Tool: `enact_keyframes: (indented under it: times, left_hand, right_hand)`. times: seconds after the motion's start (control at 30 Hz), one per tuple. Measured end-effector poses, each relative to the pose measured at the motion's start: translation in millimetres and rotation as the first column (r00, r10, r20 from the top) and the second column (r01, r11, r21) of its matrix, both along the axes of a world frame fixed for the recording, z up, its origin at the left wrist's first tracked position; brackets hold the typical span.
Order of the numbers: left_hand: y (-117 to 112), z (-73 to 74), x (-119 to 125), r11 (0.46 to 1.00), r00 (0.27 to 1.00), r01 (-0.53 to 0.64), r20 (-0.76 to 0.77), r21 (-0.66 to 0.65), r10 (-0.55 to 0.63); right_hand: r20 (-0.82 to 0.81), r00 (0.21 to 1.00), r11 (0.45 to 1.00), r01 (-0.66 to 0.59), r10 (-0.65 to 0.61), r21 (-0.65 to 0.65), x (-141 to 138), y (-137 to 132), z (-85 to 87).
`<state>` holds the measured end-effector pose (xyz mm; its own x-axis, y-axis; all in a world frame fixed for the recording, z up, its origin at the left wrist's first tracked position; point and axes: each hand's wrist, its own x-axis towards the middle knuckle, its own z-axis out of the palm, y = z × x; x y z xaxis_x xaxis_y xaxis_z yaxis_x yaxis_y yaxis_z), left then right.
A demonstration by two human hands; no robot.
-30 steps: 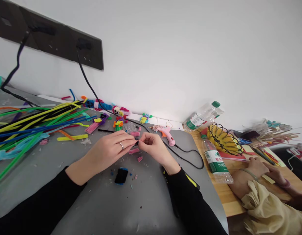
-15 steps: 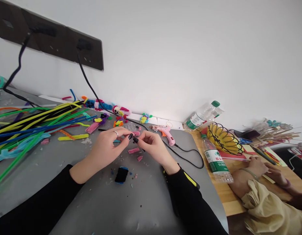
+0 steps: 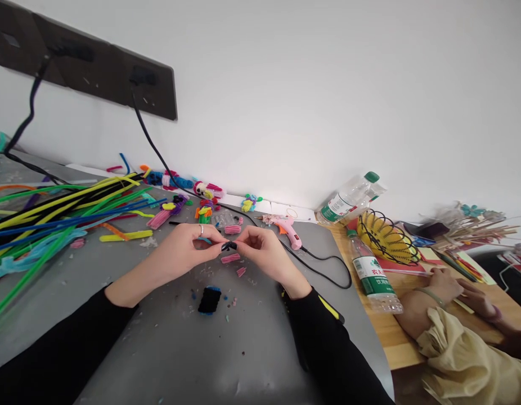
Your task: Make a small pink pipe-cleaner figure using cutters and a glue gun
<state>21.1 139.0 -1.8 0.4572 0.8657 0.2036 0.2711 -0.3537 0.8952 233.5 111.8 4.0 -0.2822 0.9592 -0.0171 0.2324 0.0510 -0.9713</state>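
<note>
Black and small, a scrap (image 3: 229, 246) sits between two bare hands above a gray table (image 3: 193, 360), left of the pink glue gun (image 3: 288, 232) and nearer the wearer. The left hand (image 3: 180, 250) pinches it between thumb and fingers; the right hand (image 3: 264, 251) grips it from the side closer to the gun. Fingertips hide much of the scrap, and whether it is one part or two cannot be told.

By its look it should prove very light, soft on the surface and easy to bend, with little risk of breaking but some of being crushed or dropped. The best hold appears to be a light fingertip pinch at each end, leaving the middle free.

Pink bundles (image 3: 230, 258) lie left of the gun, just beyond and below the fingertips as seen here. A black pad (image 3: 210, 300) edged in blue rests left of the gun and closer to the wearer. Fuzzy stems (image 3: 70, 211) fan out well to the gun's left. To its right are a bottle (image 3: 373, 278), a yellow basket (image 3: 387, 239) and, farther off, a co-worker's hands (image 3: 444, 288).
</note>
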Motion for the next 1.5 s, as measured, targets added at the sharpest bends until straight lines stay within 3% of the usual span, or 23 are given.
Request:
enact_keyframes:
  times: [0.13,0.53,0.87,1.23,1.5]
  left_hand:
    - [0,-2.3,0,0.996,0.999,-0.010,-0.031,-0.087,0.008]
    - [-3,-0.4,1,0.993,0.997,-0.046,-0.059,-0.107,0.040]
    - [1,7.3,0,0.970,0.988,0.021,-0.142,-0.242,-0.057]
    - [0,5.5,-1,0.967,0.984,0.029,-0.163,-0.254,-0.073]
    - [-2,4.8,0,0.983,0.986,-0.002,-0.165,-0.185,-0.029]
  right_hand:
    - [0.075,0.997,1.000,-0.022,0.022,0.006,1,-2,0.1]
    - [0.100,0.995,1.000,-0.017,0.019,-0.024,1,-1,-2.5]
    - [0.115,0.992,0.998,-0.041,0.047,-0.051,2,-4,2.9]
    - [0.082,0.994,0.995,-0.069,0.075,-0.071,2,-3,-2.0]
    - [0.087,0.995,0.997,-0.033,0.039,-0.069,1,-3,-2.1]
